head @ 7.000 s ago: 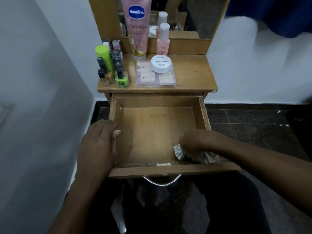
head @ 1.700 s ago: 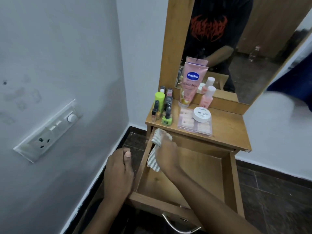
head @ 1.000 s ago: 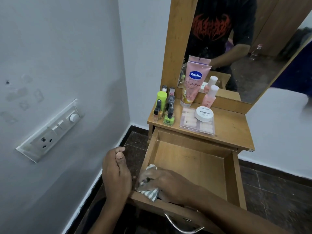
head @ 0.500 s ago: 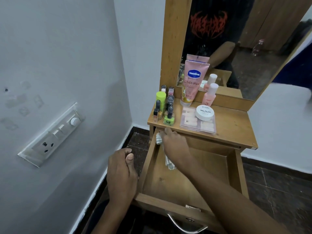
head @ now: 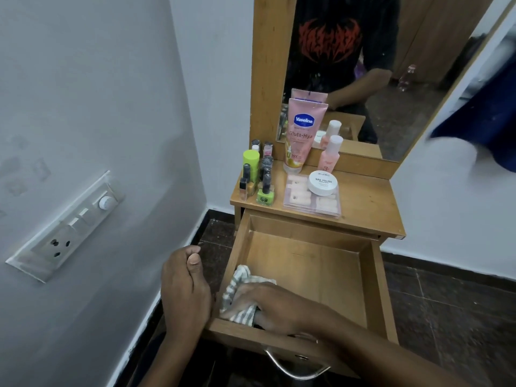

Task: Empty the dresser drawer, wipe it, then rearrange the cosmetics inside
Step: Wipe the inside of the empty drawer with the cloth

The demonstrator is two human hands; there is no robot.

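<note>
The wooden drawer (head: 377, 280) is pulled out, with only a cloth inside. My right hand (head: 276, 305) grips a striped grey-and-white cloth (head: 237, 286) in the drawer's near left corner, against the left wall. My left hand (head: 184, 291) holds the outside of the drawer's left wall near the front, fingers curled. On the dresser top (head: 371, 202) stand a pink Vaseline tube (head: 303, 135), a pink bottle (head: 329, 157), several nail polish bottles (head: 264, 185), a green tube (head: 250, 166), and a white nail polish remover jar (head: 322, 182) on a clear box of press-on nails (head: 301, 199).
A mirror (head: 363, 65) rises behind the dresser top. A white wall with a switch and socket panel (head: 67, 227) is close on the left. Dark tiled floor (head: 446, 303) lies to the right. A metal handle (head: 296, 370) hangs off the drawer front.
My right hand has drawn the cloth along the left inner wall, from the drawer's far left corner back to the near left corner. My left hand has stayed on the drawer's side.
</note>
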